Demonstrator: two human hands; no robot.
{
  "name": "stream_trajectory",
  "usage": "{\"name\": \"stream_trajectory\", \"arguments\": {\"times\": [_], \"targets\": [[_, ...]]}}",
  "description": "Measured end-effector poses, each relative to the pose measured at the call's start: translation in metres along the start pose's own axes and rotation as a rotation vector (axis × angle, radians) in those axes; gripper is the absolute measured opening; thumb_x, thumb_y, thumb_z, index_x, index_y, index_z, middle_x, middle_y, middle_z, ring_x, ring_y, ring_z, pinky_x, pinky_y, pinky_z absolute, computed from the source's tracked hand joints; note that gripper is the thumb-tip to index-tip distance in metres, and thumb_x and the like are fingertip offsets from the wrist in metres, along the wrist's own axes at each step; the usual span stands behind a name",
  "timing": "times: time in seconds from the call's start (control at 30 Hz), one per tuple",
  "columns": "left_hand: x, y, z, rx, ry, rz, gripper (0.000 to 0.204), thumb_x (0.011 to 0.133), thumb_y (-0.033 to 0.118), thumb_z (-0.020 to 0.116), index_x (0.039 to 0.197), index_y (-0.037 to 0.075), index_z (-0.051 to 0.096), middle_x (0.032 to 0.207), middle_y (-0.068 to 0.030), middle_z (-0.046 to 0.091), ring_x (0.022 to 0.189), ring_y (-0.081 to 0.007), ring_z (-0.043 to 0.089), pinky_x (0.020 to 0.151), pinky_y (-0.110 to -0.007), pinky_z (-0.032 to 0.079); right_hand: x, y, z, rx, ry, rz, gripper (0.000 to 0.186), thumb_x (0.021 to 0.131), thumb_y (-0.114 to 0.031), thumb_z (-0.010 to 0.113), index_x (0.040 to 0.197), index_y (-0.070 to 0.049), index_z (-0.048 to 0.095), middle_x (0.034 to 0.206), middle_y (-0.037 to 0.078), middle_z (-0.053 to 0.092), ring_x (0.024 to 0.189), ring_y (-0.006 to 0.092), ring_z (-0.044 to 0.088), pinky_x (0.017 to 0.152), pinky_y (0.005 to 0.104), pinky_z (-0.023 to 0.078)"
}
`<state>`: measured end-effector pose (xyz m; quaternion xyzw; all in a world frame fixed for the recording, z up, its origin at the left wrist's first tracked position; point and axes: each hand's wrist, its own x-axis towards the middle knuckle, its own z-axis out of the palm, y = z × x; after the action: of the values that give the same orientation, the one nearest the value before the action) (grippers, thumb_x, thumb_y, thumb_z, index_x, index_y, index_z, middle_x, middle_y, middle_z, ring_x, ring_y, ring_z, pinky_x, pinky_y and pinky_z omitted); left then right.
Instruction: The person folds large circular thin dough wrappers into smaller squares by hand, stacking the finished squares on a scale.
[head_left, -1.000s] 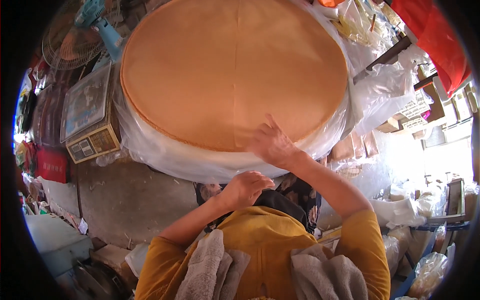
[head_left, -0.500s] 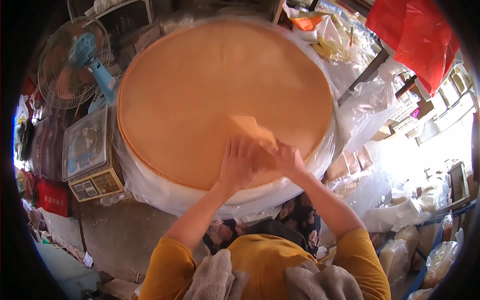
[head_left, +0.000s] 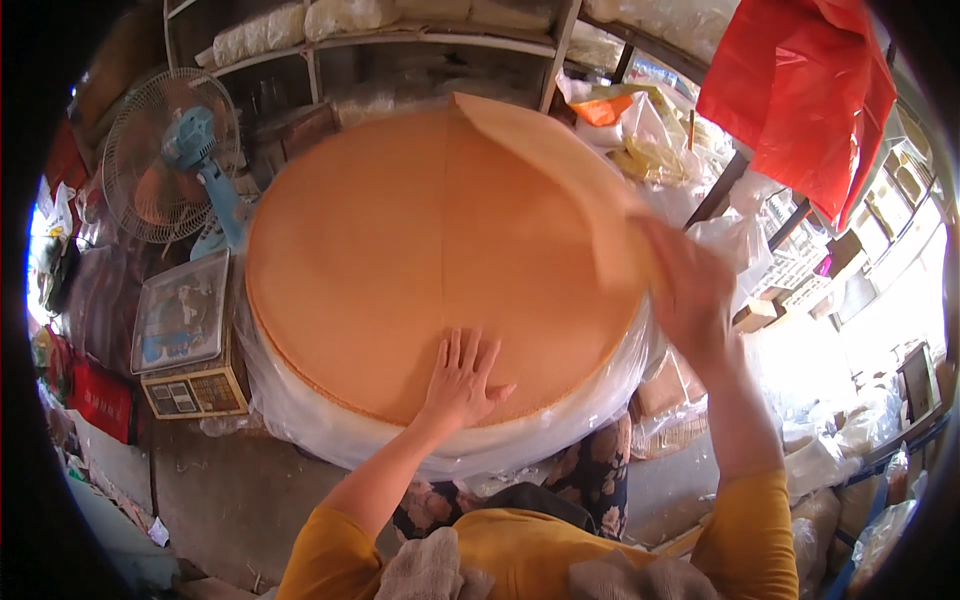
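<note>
A wide round stack of thin orange-tan sheets (head_left: pixel 345 260) lies before me on clear plastic over a white base. A straight line runs down its middle from the far edge. My left hand (head_left: pixel 466 380) presses flat on the near part of the stack, fingers spread. At the right rim, my right hand (head_left: pixel 690 290) is raised and blurred, its fingers closed on the edge of a thin orange-tan sheet (head_left: pixel 560 165). That sheet is lifted off the right half and curves up to the far edge. What the sheets are made of, I cannot tell.
A blue fan (head_left: pixel 190 150) stands left of the stack, behind a box with a plastic-lidded tray (head_left: pixel 180 310) on top. Red plastic (head_left: pixel 800 100) hangs at the upper right. Shelves with wrapped bundles (head_left: pixel 350 15) line the back; plastic bags (head_left: pixel 650 130) crowd the right.
My right hand has swung right and up, pulling the sheet's edge from near the middle to beyond the right rim. My left hand stays flat on the stack. The view has tilted up.
</note>
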<state>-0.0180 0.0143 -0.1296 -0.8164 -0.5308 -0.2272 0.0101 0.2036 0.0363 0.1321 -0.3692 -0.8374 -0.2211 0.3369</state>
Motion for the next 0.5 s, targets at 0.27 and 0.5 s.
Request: {"name": "stream_trajectory", "arguments": {"times": [0.27,0.5], "targets": [[0.125,-0.049,0.018,-1.827,-0.192,-0.444,0.066,0.086,0.061,0.049,0.131,0.012,0.05,0.124,-0.0103,0.059,0.118,-0.0296,0.053,0.102,-0.048,0.038,-0.104,-0.008,-0.066,0.316,-0.381,-0.23,0.024,0.076,-0.007,0.064,0.101,-0.009,0.068,0.105,0.005,0.067,0.104,0.0218,0.063,0.096,0.0475,0.045],[0.17,-0.091,0.028,-2.19,0.478,-0.628,0.04,0.092,0.037,0.053,0.121,0.01,0.057,0.124,-0.007,0.058,0.11,-0.0289,0.056,0.092,-0.044,0.047,-0.162,-0.004,-0.117,0.373,-0.456,0.146,0.02,0.072,-0.005,0.066,0.09,-0.011,0.072,0.098,0.005,0.069,0.1,0.021,0.065,0.1,0.046,0.041]]}}
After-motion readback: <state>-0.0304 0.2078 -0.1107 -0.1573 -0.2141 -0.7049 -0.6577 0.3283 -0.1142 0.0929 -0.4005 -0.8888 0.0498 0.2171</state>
